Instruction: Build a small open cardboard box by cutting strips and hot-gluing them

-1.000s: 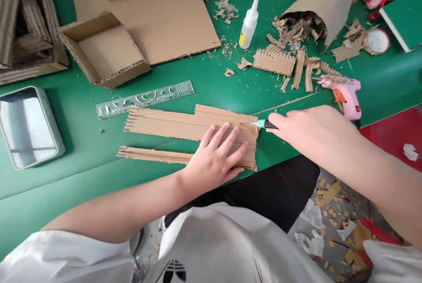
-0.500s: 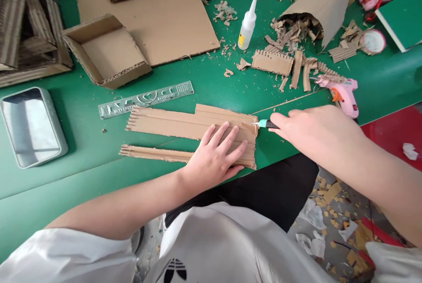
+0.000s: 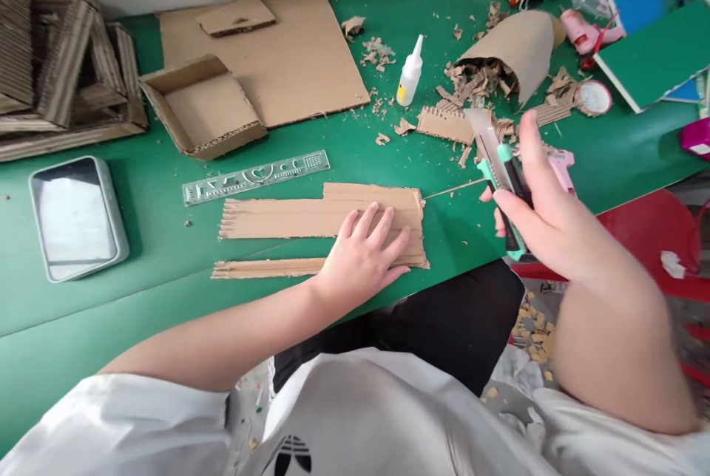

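Under my left hand [image 3: 363, 247] lies a flat cardboard piece [image 3: 277, 217] with ragged ends, a long notch and a narrow strip along its near side. The fingers are spread and rest flat on its right part. My right hand [image 3: 541, 202] is wrapped round a black and mint-green utility knife [image 3: 502, 169]. The knife is raised off the cardboard, to its right, with the broad blade out and pointing up and away from me. A clear plastic ruler [image 3: 255, 177] lies just beyond the cardboard.
A phone [image 3: 78, 217] lies at left, near stacked cardboard frames [image 3: 72, 77]. An open cardboard tray [image 3: 203, 106] overlaps a large cardboard sheet [image 3: 310, 55]. A glue bottle [image 3: 409, 77] stands near cardboard scraps [image 3: 482, 77]. A pink glue gun [image 3: 563, 165] is partly hidden behind my right hand.
My right hand has lifted the utility knife from the cardboard's right edge and turned its blade upward. My left hand stays flat on the cardboard. The view has tilted up a little.
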Demonstrator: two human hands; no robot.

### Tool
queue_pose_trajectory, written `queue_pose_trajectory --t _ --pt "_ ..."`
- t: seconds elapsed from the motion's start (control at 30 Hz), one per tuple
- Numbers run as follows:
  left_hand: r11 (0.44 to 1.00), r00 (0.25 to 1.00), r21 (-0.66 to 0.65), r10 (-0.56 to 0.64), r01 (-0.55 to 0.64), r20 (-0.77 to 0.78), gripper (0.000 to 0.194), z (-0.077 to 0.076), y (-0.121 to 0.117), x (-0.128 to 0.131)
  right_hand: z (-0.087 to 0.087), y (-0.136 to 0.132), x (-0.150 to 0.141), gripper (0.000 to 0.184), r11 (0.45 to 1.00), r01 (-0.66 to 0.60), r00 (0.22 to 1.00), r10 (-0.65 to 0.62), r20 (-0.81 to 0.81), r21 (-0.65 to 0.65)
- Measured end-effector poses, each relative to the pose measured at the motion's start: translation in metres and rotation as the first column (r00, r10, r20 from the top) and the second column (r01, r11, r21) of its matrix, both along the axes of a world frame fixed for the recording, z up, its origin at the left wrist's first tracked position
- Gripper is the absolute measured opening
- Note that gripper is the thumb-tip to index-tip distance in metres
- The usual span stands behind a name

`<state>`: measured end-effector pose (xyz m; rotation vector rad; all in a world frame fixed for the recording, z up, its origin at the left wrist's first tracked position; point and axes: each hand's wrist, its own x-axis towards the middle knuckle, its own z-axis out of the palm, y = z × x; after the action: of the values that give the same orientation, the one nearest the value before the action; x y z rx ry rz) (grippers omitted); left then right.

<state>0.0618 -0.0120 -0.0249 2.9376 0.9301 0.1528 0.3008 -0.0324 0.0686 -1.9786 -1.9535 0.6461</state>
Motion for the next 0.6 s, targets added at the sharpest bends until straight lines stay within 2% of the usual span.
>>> queue_pose_trajectory --t 0.07,0.17,0.27,0.33,0.43,0.5,0.57,0.6 --pt "0.998 0.997 0.004 0.059 -0.059 -0.045 0.053 0.004 0.004 0.007 -0.014 -0.001 -0.003 0.061 1.0 0.021 0.991 -0.018 -0.13 0.02" --pt "0.993 0.989 -0.002 0.118 -0.119 -0.084 0.058 0.011 0.011 0.014 -0.033 0.002 -0.008 0.051 0.986 0.074 0.968 -0.035 -0.247 0.151" --pt "0.996 0.994 -0.008 0.087 -0.088 -0.063 0.064 0.013 0.022 0.013 -0.04 0.004 -0.007 0.055 0.994 -0.001 0.902 0.046 -0.43 0.105" --pt "0.998 0.998 0.016 0.063 -0.063 -0.025 0.066 0.01 0.03 0.007 -0.04 0.005 -0.005 0.053 0.998 -0.04 0.895 0.057 -0.443 0.048" --pt "0.995 0.997 0.067 0.074 -0.075 0.025 0.063 0.001 0.041 -0.001 -0.044 0.009 -0.007 0.05 0.995 0.052 0.899 -0.01 -0.437 0.086" --pt "0.994 0.997 0.085 0.073 -0.075 0.034 0.061 -0.005 0.044 -0.004 -0.048 0.015 -0.012 0.048 0.96 0.173 0.869 -0.045 -0.493 0.218" --pt "0.993 0.997 0.095 0.067 -0.07 0.035 0.06 -0.008 0.044 -0.004 -0.052 0.021 -0.019 0.043 0.875 0.31 0.861 -0.094 -0.499 0.372" --pt "0.993 0.997 0.097 0.067 -0.07 0.034 0.059 -0.009 0.044 -0.003 -0.054 0.024 -0.023 0.041 0.845 0.318 0.889 -0.108 -0.444 0.43"
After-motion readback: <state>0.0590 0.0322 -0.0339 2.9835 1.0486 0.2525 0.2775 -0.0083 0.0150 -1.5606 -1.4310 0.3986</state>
